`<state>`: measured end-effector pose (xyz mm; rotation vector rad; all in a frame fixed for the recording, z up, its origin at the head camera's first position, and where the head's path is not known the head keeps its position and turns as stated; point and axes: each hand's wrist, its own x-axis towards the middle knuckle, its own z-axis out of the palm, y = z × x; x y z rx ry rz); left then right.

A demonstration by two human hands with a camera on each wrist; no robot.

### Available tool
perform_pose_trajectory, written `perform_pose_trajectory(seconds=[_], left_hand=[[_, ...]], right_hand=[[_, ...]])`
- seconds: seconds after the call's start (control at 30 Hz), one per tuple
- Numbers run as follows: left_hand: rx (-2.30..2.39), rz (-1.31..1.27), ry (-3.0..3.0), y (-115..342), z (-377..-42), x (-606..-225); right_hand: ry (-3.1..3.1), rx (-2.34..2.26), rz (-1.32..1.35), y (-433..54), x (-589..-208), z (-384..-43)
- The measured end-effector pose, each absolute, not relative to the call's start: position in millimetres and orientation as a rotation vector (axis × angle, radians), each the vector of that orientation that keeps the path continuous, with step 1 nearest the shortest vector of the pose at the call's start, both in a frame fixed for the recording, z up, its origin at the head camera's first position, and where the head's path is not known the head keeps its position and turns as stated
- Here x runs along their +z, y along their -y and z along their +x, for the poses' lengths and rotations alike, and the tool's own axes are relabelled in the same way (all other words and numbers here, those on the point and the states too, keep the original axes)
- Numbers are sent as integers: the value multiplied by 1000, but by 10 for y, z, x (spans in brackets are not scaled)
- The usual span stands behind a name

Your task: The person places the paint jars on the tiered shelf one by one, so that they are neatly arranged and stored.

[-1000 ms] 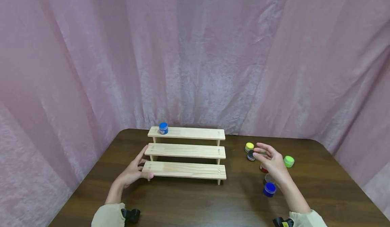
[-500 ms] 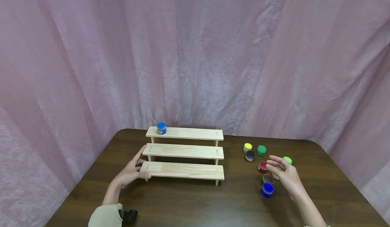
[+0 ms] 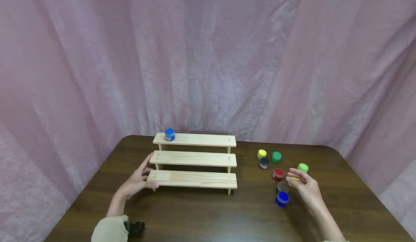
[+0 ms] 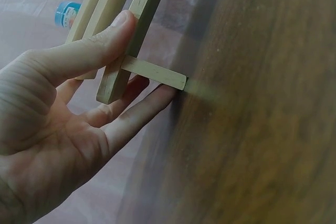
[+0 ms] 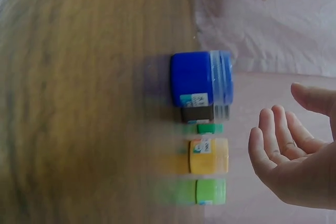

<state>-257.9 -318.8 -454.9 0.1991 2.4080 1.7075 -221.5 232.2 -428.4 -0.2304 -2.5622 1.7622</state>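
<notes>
The three-step shelf (image 3: 195, 178) is smooth, dull, pale wood. The surface (image 3: 201, 216) looks like dark wood, a bit shiny. The dark blue jar (image 5: 191, 74) looks like smooth, shiny plastic. The curtain (image 3: 208, 54) is soft, fuzzy cloth.

Brown jar (image 5: 196, 114) partly hidden, labels (image 5: 194, 100) blurred

The dark blue jar (image 5: 190, 77), yellow jar (image 5: 205, 162) and light green jar (image 5: 211, 190) carry printed labels (image 5: 194, 99); their characters are too small and blurred to read. In the left wrist view, the light blue jar's (image 4: 61, 12) label (image 4: 70, 17) is likewise illegible.
</notes>
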Motion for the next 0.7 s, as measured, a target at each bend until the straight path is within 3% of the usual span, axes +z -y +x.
perform_pose_trajectory(seconds=[0.7], left_hand=[[1698, 180, -2418, 3175, -2582, -4545]], right_hand=[[2605, 1886, -242, -2461, -4491, -2234]])
